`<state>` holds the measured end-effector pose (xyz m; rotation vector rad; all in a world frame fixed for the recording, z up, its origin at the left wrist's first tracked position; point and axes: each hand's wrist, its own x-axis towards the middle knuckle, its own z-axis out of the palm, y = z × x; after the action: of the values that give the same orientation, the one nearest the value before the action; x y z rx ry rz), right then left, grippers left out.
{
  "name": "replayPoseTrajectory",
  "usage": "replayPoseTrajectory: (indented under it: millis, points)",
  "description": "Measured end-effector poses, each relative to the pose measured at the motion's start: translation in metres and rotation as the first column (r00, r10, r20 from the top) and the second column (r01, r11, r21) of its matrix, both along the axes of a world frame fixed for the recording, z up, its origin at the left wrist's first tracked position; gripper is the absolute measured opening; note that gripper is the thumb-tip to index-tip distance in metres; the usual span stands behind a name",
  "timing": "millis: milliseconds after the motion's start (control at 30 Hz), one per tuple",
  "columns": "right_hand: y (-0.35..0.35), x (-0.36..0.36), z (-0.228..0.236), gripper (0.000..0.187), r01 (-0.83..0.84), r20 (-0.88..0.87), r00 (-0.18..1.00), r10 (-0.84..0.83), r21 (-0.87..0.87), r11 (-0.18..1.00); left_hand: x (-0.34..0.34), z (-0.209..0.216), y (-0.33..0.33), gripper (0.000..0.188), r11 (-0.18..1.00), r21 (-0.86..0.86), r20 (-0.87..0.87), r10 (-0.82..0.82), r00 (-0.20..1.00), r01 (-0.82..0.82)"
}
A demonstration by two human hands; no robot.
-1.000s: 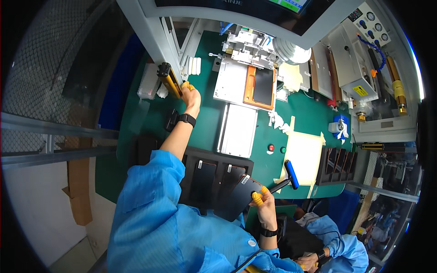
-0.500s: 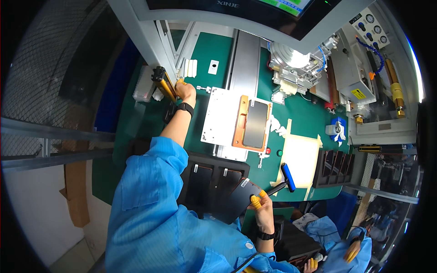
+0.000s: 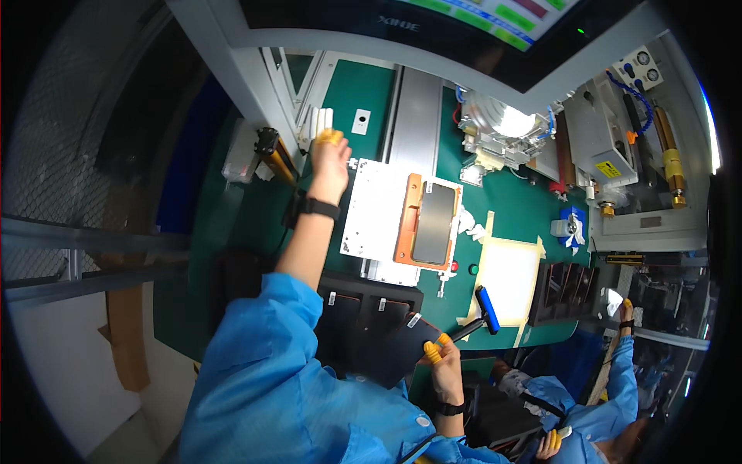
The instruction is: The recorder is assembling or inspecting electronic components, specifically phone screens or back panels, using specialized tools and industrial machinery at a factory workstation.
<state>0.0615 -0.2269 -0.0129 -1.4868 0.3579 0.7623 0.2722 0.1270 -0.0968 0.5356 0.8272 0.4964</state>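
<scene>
My left hand [image 3: 331,162], with yellow finger covers, reaches over the left edge of a white fixture plate [image 3: 375,209]. Its fingers stretch toward several white strips [image 3: 320,120], and nothing shows in them. On the plate, an orange tray [image 3: 406,224] holds a dark rectangular panel [image 3: 434,224] with a small white label. Low in the view, my right hand [image 3: 446,375] pinches the right edge of another dark panel [image 3: 390,348], also labelled. This panel is tilted over a black foam tray [image 3: 359,286] that holds more labelled panels.
A blue roller [image 3: 488,309] lies beside a white sheet [image 3: 508,282] edged with tape. Another black tray [image 3: 568,294] stands at the right. A machine frame and screen [image 3: 464,31] overhang the far side. A co-worker's blue sleeve [image 3: 622,375] shows at the lower right.
My left hand has moved right, from beside the yellow-and-black post to the fixture plate's edge. The panel in my right hand has shifted slightly downward. The co-worker's arm has risen.
</scene>
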Motion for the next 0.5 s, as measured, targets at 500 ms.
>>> replayPoseTrajectory:
  millis: [500]
  points:
    - [0.129, 0.056, 0.036, 0.018, -0.561, 0.332, 0.776, 0.536, -0.024, 0.828, -0.282, 0.100, -0.096, 0.067, 0.593, -0.309, 0.464, -0.589, 0.662, 0.744]
